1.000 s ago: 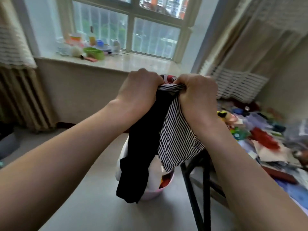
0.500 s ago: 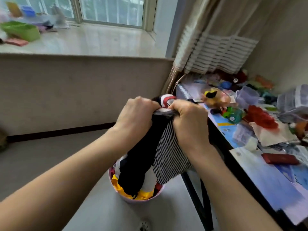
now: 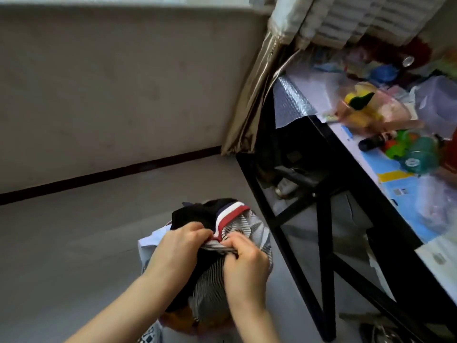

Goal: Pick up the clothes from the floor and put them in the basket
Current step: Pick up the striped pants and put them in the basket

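Grey floor surrounds the heaped pink plastic basket, just above which the left hand and right hand each have a clenched grip on a bunched black-and-white striped garment; released off-centre, it could slide over the rim.

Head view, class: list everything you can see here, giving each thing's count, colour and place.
held clothes: one bundle, black and striped with a red and white band, over the basket
clothes pile: several, white and orange, under the bundle
basket: one, pink, almost wholly hidden beneath the clothes
table: one, black frame, right
toys: many, mixed colours, on the table
curtain: one, beige, by the table's far end
floor: grey, left
baseboard: one, dark, along the wall
left hand: one, grips the bundle
right hand: one, grips the bundle
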A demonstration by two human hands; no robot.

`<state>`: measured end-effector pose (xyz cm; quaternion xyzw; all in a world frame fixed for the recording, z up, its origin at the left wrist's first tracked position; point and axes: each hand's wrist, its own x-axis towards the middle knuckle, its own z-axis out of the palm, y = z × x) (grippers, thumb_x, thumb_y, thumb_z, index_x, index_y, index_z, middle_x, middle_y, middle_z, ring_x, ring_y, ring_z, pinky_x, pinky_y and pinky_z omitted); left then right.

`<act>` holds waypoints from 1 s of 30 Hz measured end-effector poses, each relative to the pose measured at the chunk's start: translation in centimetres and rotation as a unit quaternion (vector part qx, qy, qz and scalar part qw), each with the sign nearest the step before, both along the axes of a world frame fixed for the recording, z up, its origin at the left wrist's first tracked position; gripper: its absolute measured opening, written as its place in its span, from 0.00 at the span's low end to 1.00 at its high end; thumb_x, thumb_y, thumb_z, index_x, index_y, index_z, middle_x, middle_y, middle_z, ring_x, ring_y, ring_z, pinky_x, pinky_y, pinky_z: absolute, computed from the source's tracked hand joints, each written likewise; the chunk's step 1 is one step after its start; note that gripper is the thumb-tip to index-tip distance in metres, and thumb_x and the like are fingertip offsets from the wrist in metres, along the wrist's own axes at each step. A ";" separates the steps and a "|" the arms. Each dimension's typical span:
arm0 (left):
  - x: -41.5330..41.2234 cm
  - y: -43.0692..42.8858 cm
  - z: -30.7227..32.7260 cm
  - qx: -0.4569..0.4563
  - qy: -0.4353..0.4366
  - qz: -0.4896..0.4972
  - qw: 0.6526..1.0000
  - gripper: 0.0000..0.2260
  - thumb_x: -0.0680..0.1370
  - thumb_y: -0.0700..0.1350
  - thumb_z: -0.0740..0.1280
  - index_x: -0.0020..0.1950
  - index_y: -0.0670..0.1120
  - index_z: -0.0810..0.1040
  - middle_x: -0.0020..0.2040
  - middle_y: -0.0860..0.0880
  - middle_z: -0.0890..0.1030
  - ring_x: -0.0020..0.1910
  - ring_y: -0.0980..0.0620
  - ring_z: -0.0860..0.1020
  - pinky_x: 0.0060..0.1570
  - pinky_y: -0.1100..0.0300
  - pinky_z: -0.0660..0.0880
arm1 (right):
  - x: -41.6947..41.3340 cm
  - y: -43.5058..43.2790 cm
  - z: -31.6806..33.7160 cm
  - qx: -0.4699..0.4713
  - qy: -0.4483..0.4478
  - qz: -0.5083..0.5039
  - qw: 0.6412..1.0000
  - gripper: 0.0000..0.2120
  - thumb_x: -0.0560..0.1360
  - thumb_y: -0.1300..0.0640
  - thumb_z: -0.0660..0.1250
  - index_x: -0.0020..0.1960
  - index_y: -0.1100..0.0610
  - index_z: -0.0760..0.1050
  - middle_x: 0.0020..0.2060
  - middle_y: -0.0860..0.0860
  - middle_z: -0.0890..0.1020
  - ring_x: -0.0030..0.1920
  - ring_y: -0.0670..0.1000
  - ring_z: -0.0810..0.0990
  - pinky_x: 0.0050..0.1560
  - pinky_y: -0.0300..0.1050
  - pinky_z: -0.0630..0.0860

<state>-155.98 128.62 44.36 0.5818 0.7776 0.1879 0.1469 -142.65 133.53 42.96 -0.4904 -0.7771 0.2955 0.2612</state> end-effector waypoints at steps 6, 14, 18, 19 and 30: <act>-3.8 4.2 -15.4 -0.072 0.002 -0.054 0.996 0.17 0.63 0.40 0.70 0.50 0.53 0.83 0.49 0.52 0.82 0.35 0.50 0.83 0.29 0.60 0.78 | -3.3 3.2 -14.9 -0.047 0.014 -0.091 0.995 0.19 0.60 0.78 0.66 0.36 0.55 0.79 0.37 0.38 0.79 0.46 0.27 0.73 0.48 0.19 0.66; -4.2 9.8 -30.7 -0.245 0.120 -0.146 0.951 0.34 0.73 0.60 0.65 0.76 0.57 0.56 0.79 0.42 0.50 0.76 0.35 0.44 0.68 0.31 0.49 | -2.3 9.5 -30.8 0.002 -0.267 0.051 0.962 0.14 0.74 0.58 0.65 0.59 0.57 0.80 0.67 0.56 0.75 0.73 0.57 0.63 0.72 0.56 0.59; -4.6 8.7 -35.8 -0.348 0.117 -0.049 0.929 0.44 0.64 0.77 0.60 0.72 0.71 0.38 0.75 0.48 0.28 0.70 0.26 0.32 0.57 0.19 0.50 | -1.9 9.7 -34.3 -0.049 -0.417 0.115 0.900 0.33 0.70 0.30 0.57 0.72 0.40 0.63 0.77 0.53 0.55 0.75 0.65 0.37 0.66 0.75 0.37; -4.6 8.4 -36.6 -0.350 0.106 -0.038 0.930 0.45 0.63 0.77 0.59 0.71 0.72 0.36 0.74 0.49 0.26 0.69 0.26 0.32 0.57 0.19 0.52 | -1.7 10.0 -34.9 -0.073 -0.431 0.125 0.891 0.37 0.69 0.27 0.57 0.74 0.37 0.56 0.78 0.52 0.49 0.74 0.65 0.33 0.65 0.76 0.36; -2.7 4.9 -46.6 -0.415 -0.005 -0.051 0.908 0.51 0.59 0.77 0.65 0.67 0.73 0.29 0.73 0.50 0.24 0.70 0.25 0.34 0.56 0.20 0.58 | 0.6 5.5 -43.0 -0.229 -0.471 0.149 0.839 0.49 0.66 0.26 0.62 0.76 0.39 0.37 0.77 0.53 0.38 0.72 0.68 0.29 0.63 0.80 0.47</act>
